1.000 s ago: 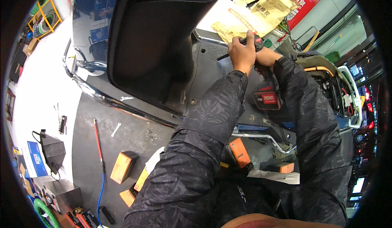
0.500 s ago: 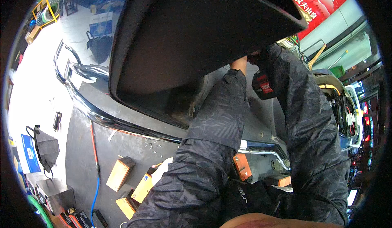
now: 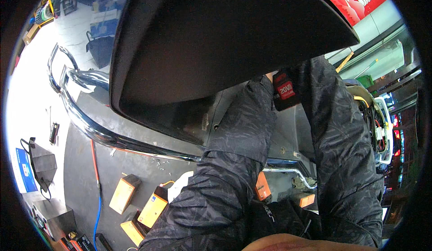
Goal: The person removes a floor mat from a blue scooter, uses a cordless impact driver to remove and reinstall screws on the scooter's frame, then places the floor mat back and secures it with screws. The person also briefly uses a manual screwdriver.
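A large dark panel [image 3: 216, 39] fills the upper middle and hides most of both hands. Only a sliver of skin at the wrist of my left hand [image 3: 270, 76] shows below its edge; the fingers are out of sight. My right sleeve [image 3: 321, 102] reaches up behind the panel, and that hand is hidden. Beside the right cuff hangs a black battery pack [image 3: 284, 90] with a red label, looking like part of a cordless power tool. Whether either hand grips the tool cannot be seen.
A bent chrome bar [image 3: 85, 127] runs along the left below blue glossy bodywork [image 3: 96, 8]. Orange-faced blocks [image 3: 123, 195] stand on the dark floor near a red and blue hose [image 3: 98, 206]. A black bag [image 3: 43, 163] lies at far left; vehicle parts [image 3: 380, 129] show at right.
The panel's lower right corner sits farther right in view and covers more of my wrists. The battery pack has shifted slightly left and up and turned its label more toward me.
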Action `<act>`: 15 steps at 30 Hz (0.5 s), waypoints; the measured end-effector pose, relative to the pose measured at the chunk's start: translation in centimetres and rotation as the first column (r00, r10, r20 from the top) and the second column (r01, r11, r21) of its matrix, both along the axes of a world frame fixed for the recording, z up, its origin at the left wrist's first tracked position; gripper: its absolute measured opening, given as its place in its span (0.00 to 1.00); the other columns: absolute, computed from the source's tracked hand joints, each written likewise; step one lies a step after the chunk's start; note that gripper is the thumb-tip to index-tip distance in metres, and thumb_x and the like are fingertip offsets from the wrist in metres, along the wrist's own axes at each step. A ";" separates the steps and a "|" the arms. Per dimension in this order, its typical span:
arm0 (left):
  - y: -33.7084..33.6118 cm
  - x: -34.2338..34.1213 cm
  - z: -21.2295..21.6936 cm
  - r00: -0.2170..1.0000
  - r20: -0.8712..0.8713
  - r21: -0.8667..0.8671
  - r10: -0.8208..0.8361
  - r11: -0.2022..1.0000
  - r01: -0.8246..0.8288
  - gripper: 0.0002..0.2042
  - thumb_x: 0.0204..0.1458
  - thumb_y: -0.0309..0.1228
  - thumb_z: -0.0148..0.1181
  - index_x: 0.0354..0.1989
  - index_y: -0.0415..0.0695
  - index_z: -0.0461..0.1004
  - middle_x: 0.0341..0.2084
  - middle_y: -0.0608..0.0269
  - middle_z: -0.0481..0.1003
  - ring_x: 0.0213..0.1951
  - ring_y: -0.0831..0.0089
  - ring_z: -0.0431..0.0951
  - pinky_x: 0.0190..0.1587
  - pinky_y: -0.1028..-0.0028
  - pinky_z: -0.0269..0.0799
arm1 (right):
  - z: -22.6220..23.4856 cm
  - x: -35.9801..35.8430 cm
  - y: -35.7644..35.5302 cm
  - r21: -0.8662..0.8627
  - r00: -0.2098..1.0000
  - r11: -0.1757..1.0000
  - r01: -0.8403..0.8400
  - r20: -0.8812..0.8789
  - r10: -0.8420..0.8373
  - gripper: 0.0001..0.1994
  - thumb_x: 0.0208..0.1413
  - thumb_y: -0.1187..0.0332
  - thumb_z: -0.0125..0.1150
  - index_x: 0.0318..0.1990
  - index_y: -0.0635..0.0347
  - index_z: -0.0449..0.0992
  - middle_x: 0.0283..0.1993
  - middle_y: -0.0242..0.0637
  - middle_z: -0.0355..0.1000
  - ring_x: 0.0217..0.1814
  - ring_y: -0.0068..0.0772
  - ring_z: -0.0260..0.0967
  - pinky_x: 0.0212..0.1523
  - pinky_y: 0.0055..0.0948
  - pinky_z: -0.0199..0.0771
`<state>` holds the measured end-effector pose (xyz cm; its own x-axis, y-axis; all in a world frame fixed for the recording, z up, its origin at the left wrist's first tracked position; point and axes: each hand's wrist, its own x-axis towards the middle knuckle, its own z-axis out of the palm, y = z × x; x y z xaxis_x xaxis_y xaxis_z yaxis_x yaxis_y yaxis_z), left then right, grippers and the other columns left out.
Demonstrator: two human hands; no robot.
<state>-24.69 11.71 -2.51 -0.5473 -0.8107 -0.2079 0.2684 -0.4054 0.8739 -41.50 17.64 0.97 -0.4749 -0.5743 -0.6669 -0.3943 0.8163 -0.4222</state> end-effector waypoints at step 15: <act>-0.5 9.8 7.3 0.991 -0.022 0.059 -0.134 0.989 0.135 0.37 0.67 0.54 0.43 0.64 0.26 0.64 0.63 0.33 0.67 0.61 0.40 0.72 0.64 0.52 0.66 | 2.2 6.2 -2.7 0.119 0.965 0.983 0.143 -0.237 -0.112 0.19 0.61 0.60 0.54 0.46 0.68 0.80 0.40 0.46 0.80 0.38 0.36 0.76 0.39 0.39 0.75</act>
